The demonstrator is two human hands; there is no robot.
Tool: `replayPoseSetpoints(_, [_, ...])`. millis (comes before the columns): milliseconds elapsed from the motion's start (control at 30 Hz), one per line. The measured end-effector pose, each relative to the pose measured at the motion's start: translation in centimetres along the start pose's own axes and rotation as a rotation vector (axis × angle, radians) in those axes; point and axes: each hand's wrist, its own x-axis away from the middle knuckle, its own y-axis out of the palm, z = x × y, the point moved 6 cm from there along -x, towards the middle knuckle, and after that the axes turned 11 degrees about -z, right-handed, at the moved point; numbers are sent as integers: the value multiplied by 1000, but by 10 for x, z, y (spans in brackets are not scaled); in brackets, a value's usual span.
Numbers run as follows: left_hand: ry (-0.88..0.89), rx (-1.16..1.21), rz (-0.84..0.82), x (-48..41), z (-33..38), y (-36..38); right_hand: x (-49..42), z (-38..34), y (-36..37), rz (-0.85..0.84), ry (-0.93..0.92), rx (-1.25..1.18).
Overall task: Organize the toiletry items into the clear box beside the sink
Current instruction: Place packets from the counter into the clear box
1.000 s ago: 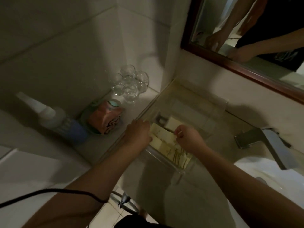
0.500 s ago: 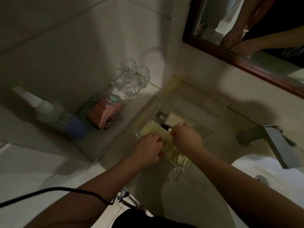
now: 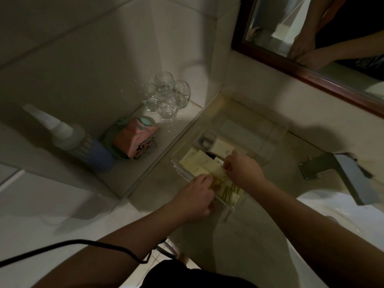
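Left hand (image 3: 197, 197) slid nearer; pale packets (image 3: 199, 164) overlap in clear box (image 3: 276, 129).

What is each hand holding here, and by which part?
Both hands are on the pale yellow packets in the clear plastic box. Right hand pinches one packet's top edge; left hand presses their near ends, grip unclear.

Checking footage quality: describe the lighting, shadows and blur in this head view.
Head view: dim overall; brightest patch on the ledge by the glasses; both hands shadow the clear box; packets' print too soft to read; wide-angle bending at edges.
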Motion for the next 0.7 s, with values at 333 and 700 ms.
replayPoseSetpoints(333, [-293,357,325,5,-52,-23,7,-4,0,-2,14,43])
replayPoseSetpoints(700, [-408,350,280,6,-65,-16,15,-9,4,30,39,115])
